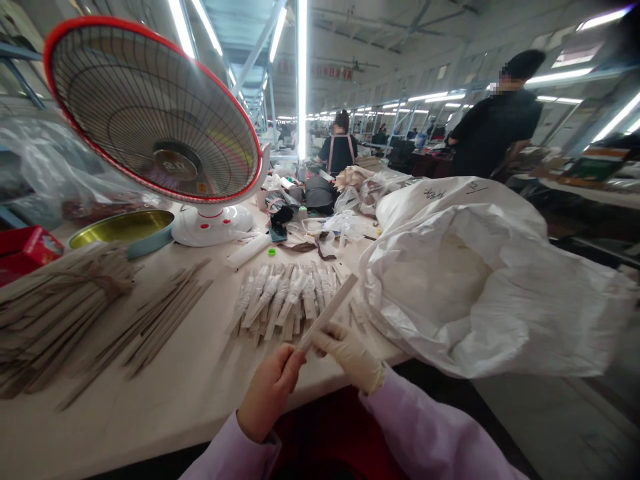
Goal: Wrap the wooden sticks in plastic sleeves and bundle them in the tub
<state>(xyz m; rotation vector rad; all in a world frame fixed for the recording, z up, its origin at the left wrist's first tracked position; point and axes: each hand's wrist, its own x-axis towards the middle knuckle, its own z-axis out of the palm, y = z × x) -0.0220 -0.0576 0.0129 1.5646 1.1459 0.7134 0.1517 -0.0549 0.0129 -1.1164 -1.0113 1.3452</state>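
A flat grey-beige strip (331,308) slants up and away above the table's front edge. My left hand (273,383), bare, is closed around its lower end with the thumb on top. My right hand (347,353), in a pale glove, has its fingers bent against the strip's side just above the left hand; its fingertips are partly hidden. Just beyond lies a row of strip bundles (285,293) wrapped in white, translucent material. Loose strips (165,320) of the same colour are spread to the left, beside a large tied pile (55,313).
A big white sack (500,280) gapes at the right of the table (165,407). A red-rimmed fan-shaped heater (165,113) and a gold-lined dish (125,233) stand at the back left. Cloth and plastic clutter (320,200) lies behind. Two people stand farther off.
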